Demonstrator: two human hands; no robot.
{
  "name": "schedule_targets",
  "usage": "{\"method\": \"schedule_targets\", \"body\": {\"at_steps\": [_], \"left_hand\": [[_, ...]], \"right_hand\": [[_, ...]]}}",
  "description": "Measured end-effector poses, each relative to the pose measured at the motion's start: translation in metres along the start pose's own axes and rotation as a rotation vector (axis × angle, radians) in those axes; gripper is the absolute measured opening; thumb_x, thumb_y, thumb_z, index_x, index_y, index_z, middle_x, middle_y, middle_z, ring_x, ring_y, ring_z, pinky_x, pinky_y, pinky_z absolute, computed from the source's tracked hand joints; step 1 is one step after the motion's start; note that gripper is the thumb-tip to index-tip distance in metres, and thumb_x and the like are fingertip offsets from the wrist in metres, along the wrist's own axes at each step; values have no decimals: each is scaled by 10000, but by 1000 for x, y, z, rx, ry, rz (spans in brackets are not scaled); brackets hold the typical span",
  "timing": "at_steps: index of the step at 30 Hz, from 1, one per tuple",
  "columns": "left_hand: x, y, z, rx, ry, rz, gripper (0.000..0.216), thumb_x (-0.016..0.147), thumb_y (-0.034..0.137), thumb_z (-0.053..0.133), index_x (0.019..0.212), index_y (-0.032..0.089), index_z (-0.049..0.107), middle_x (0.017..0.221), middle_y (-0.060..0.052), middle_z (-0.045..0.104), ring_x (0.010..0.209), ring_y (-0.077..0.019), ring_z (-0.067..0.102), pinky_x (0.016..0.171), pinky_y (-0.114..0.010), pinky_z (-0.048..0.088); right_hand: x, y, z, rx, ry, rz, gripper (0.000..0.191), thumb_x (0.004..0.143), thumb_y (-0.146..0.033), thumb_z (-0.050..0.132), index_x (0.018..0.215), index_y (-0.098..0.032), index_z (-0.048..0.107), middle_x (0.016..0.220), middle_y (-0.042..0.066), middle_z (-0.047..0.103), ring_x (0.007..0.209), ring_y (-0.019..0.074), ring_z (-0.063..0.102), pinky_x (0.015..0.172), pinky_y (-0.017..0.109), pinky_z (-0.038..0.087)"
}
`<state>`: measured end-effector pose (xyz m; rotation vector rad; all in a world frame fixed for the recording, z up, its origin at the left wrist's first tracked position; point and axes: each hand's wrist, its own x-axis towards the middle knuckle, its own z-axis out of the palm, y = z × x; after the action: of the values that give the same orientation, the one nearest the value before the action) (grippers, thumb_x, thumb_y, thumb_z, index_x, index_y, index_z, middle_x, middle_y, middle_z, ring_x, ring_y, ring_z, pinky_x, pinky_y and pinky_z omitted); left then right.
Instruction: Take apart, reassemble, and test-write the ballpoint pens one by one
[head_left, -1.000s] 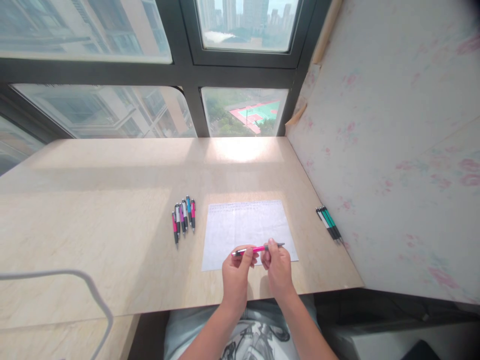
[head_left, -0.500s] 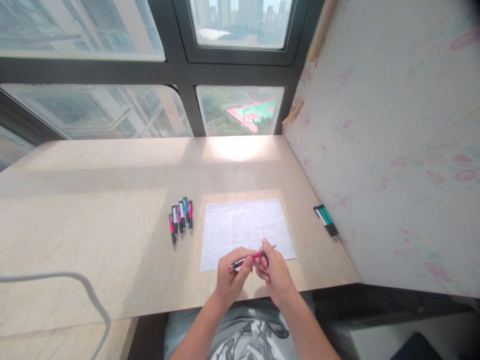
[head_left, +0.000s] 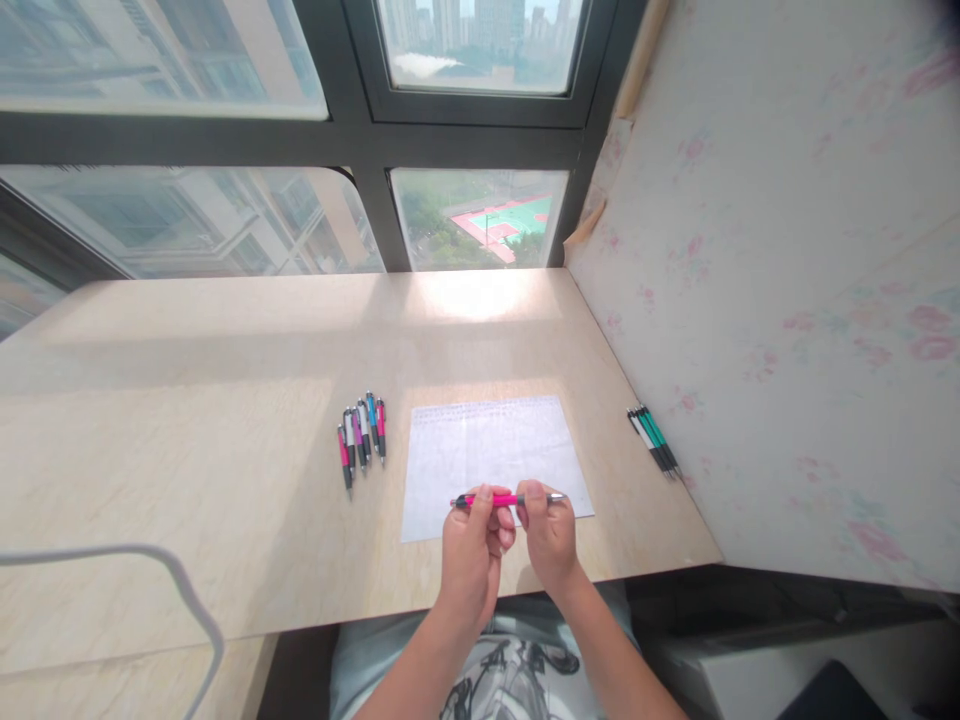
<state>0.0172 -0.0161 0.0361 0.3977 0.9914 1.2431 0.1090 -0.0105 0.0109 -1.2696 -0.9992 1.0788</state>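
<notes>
A pink ballpoint pen (head_left: 507,500) lies level across both hands, over the lower part of a white sheet of paper (head_left: 487,445). My left hand (head_left: 474,545) pinches its barrel near the black clip end. My right hand (head_left: 551,530) is closed round the dark grip, and the silver tip pokes out to the right. Several lines of small writing run along the sheet's top edge; the rest of its visible surface looks blank.
Left of the paper, several pens (head_left: 358,435) in pink, white, purple and blue lie side by side. More pens (head_left: 654,442), white and green, rest against the papered wall (head_left: 750,300). A grey cable (head_left: 176,575) curves over the table (head_left: 187,420) at lower left.
The pen has turned from a slant to level and moved slightly upward. My left hand has rolled so its thumb lies on top; my right fingers have closed more round the grip.
</notes>
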Motion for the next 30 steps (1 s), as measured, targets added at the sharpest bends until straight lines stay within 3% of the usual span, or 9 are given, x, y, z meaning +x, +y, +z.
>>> {"method": "schedule_targets", "body": {"at_steps": [3, 7, 11, 14, 19, 22, 26, 28, 30], "left_hand": [[2, 5, -2, 4, -20, 0, 323, 761, 431, 735, 785, 109, 711, 554, 10, 565, 470, -49, 444, 487, -176, 359], [9, 7, -13, 33, -54, 3, 307, 776, 419, 726, 835, 117, 712, 596, -6, 606, 505, -68, 493, 530, -193, 397], [14, 5, -25, 44, -73, -37, 317, 782, 418, 719, 877, 116, 706, 624, -15, 622, 516, -76, 513, 539, -203, 407], [18, 3, -30, 67, -79, -42, 333, 787, 434, 709, 885, 116, 698, 622, -10, 619, 510, -73, 512, 538, -202, 406], [22, 0, -36, 268, -142, -35, 350, 801, 466, 680, 798, 116, 670, 640, -41, 651, 518, -102, 544, 510, -215, 401], [24, 0, -39, 322, -132, -1, 363, 805, 482, 668, 739, 125, 647, 615, -33, 637, 502, -104, 529, 498, -221, 395], [24, 0, -43, 338, -117, 30, 372, 807, 493, 662, 718, 134, 630, 599, -22, 624, 492, -100, 517, 494, -220, 389], [24, -1, -44, 338, -123, 42, 371, 811, 494, 658, 711, 137, 626, 593, -18, 621, 493, -101, 521, 498, -222, 395], [24, -2, -44, 333, -133, 48, 366, 812, 486, 661, 711, 136, 633, 601, -21, 625, 502, -105, 531, 508, -227, 404]], "right_hand": [[5, -1, -7, 17, -85, 24, 511, 909, -532, 486, 522, -201, 444, 480, -38, 404, 477, 105, 367, 491, 251, 296], [8, -1, -17, 92, -195, 101, 354, 885, -478, 568, 684, -186, 566, 576, -11, 558, 524, 115, 459, 516, 240, 354], [8, 2, -28, 72, -251, 102, 209, 835, -390, 661, 884, -187, 661, 798, 45, 676, 702, 159, 602, 597, 254, 443], [9, 2, -35, 26, -302, 85, 226, 794, -360, 708, 954, -202, 697, 967, 73, 693, 846, 198, 646, 647, 268, 483], [13, -3, -43, -131, -308, 110, 281, 914, -411, 544, 852, -183, 697, 641, 14, 639, 614, 152, 616, 586, 262, 472], [13, -5, -45, -240, -315, 23, 188, 867, -353, 614, 960, -206, 686, 799, 30, 685, 744, 173, 657, 676, 278, 507], [12, -6, -48, -279, -350, -44, 328, 799, -311, 682, 1117, -241, 641, 1009, 51, 683, 935, 203, 646, 695, 268, 515], [12, -6, -48, -272, -375, 8, 281, 844, -359, 636, 1089, -223, 655, 913, 45, 694, 845, 190, 653, 645, 257, 503], [11, -6, -46, -280, -378, 49, 272, 916, -411, 534, 930, -191, 692, 735, 31, 679, 682, 162, 629, 599, 251, 477]]}}
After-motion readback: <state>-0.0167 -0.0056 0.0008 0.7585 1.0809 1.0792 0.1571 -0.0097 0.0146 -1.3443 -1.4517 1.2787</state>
